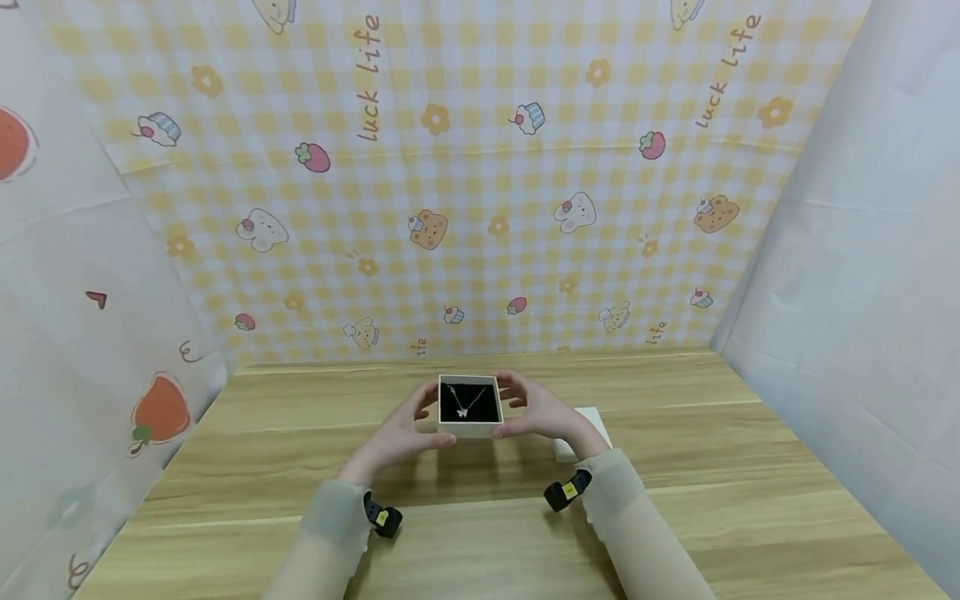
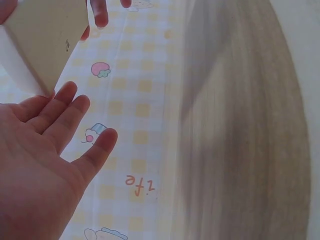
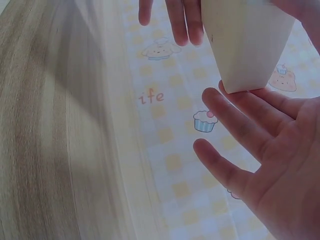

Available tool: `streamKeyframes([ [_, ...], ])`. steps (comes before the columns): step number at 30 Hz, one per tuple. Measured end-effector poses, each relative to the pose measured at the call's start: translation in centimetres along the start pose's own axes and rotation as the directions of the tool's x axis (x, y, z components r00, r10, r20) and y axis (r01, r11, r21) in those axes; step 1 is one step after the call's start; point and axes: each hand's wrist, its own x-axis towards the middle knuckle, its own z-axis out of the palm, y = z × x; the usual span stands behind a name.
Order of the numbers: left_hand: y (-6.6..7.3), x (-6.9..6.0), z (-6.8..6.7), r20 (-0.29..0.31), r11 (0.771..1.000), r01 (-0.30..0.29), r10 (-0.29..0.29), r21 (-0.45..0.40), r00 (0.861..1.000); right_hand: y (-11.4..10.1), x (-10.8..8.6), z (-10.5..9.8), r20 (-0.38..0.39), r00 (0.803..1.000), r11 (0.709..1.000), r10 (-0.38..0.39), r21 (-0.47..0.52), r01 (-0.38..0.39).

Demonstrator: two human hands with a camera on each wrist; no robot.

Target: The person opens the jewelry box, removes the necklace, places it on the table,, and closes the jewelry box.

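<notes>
Left hand and right hand are clasping an open box from left and right above the wooden table, apparently steadying it so the necklace inside is showing.

Wood-grain tabletop, yellow-checked backdrop with cartoon prints, fruit-printed sheet at left, pale sheet at right

White box cropped, wrist views
</notes>
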Motion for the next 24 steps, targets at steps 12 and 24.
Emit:
streamKeyframes([
  [12, 0.4, 0.1, -0.1, -0.002, 0.999, -0.029, 0.029, 0.034, 1.0, -2.0, -0.6, 0.2, -0.009, 1.0, 0.999, 0.021, -0.042, -0.021],
  [24, 0.5, 0.1, -0.3, 0.034, 0.999, -0.026, 0.025, 0.038, 0.999, 2.0, 0.6, 0.3, -0.001, 1.0, 0.999, 0.029, -0.043, -0.029],
])
